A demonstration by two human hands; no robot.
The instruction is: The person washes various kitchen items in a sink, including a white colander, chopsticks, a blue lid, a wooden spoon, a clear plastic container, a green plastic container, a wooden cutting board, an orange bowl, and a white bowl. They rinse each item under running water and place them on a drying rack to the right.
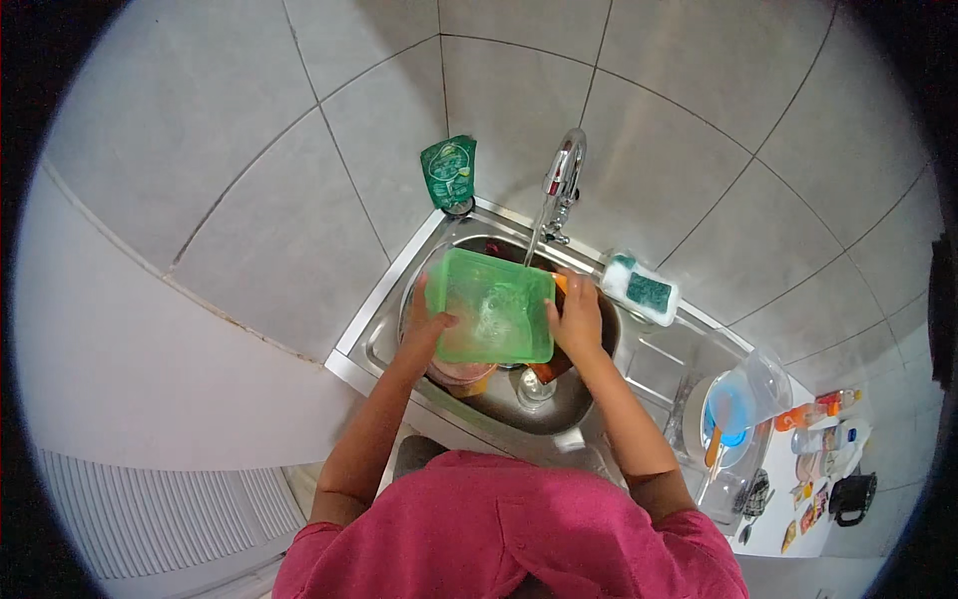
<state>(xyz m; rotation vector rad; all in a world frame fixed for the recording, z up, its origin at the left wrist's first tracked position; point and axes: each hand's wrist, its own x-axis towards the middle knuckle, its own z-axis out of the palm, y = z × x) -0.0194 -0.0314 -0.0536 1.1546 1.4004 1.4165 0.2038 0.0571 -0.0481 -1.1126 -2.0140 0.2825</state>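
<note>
A green translucent plastic container (494, 311) is held between both hands over a stainless steel sink (565, 419). My left hand (428, 323) grips its left side, thumb on the near left part. My right hand (576, 314) holds its right side. Water runs from the chrome faucet (567, 168) down to the container's far edge. Beneath it in the basin lie a clear glass (536, 389), a pinkish round vessel (460, 372) and an orange-brown item (552, 367), all partly hidden.
A green pouch (450, 174) stands in the sink's back corner. A green scouring sponge (648, 293) with foam rests on the right back rim. On the drainboard, a clear plastic jug (760, 389) leans over a white bowl (696, 412). Bottles and a black mug (852, 499) are farther right.
</note>
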